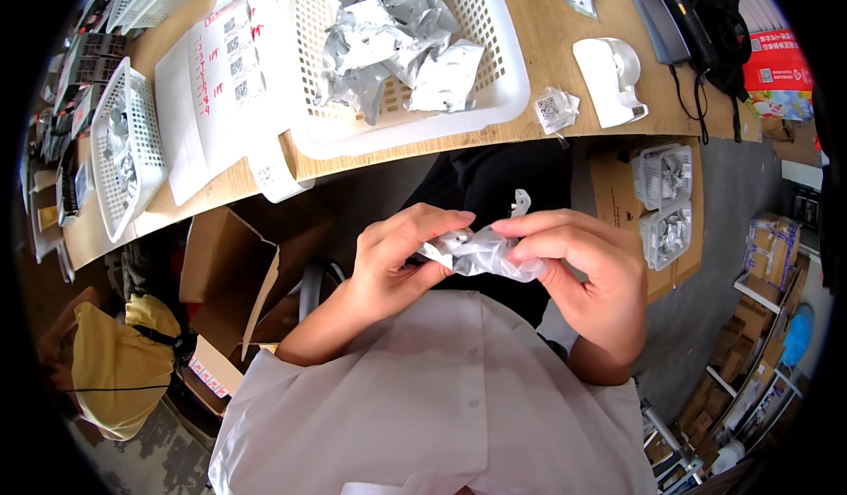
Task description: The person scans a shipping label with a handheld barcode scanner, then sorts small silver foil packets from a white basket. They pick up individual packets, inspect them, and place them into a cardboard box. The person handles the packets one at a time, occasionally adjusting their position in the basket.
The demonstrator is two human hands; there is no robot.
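In front of my chest, just off the table's near edge, I hold a crumpled translucent plastic bag [496,257]. A small silvery-white item shows at its left end; its kind is not clear. My left hand [397,246] pinches that end between thumb and fingers. My right hand [589,270] grips the other end, with a twisted bit of plastic standing up beside its fingertips. Beyond my hands, a white perforated basket [406,138] on the table holds several silver foil packets [375,41].
Sheets of labels [212,89] and a smaller basket [154,155] lie left. Right are a white tape dispenser [609,80], a small clear packet [556,109] and a black scanner-like device [684,32]. Below stand an open carton [221,274] and two small baskets [663,177]. A person in yellow [119,367] is lower left.
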